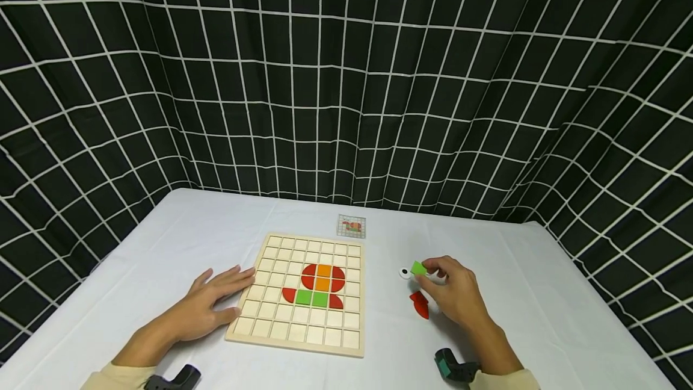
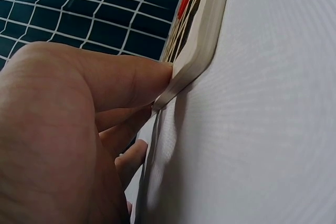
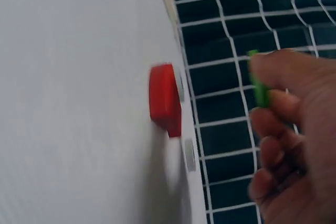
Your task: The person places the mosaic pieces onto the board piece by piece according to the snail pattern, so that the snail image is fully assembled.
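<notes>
A wooden grid board (image 1: 260, 312) lies on the white table; red, orange and green tiles fill some of its squares. My left hand (image 1: 206, 306) touches the board's left edge, fingers extended and thumb by its lower left side. Its thumb and fingers also meet the board rim (image 2: 202, 40) in the left wrist view. My right hand (image 1: 452, 287) pinches a green square tile (image 1: 418, 268) between thumb and fingers, right of the board. In the right wrist view this green tile (image 3: 259, 85) is seen edge-on, above the table. Beside it is a round white eye tile (image 1: 404, 272).
Red pieces (image 1: 420, 306) lie on the table below the right hand. A small pattern card (image 1: 351, 226) sits behind the board. A black curtain (image 1: 335, 77) with white grid lines surrounds the table's back and sides.
</notes>
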### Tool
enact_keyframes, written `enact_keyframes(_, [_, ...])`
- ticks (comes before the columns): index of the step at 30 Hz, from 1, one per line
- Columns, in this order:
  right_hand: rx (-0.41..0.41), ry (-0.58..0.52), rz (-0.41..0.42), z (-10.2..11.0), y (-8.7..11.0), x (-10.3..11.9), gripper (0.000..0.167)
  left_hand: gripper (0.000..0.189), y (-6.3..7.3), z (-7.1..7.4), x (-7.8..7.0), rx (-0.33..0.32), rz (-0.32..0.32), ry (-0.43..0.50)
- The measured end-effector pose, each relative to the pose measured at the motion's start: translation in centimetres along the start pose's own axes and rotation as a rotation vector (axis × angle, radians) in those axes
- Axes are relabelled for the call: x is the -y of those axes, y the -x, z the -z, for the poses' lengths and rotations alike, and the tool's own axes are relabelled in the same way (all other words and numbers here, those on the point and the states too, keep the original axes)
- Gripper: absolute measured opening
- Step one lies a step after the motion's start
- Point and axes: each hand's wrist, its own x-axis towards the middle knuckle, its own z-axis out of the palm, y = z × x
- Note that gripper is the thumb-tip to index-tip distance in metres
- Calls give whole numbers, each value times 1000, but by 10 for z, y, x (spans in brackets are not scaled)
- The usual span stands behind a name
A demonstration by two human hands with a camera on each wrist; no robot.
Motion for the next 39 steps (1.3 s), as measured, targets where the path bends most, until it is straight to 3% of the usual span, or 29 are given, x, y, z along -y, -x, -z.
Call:
enact_keyframes(14, [-30,-113,191,-16,-16,53,26,52,1,0,1,5,7,3])
enact_keyframes(31, [68,-246,173,-58,-23,117,23,53,0,0,1,6,2,-3])
enact_keyframes(39, [128,-268,169,-80,-23,138,20,53,0,0,4,10,3,-6])
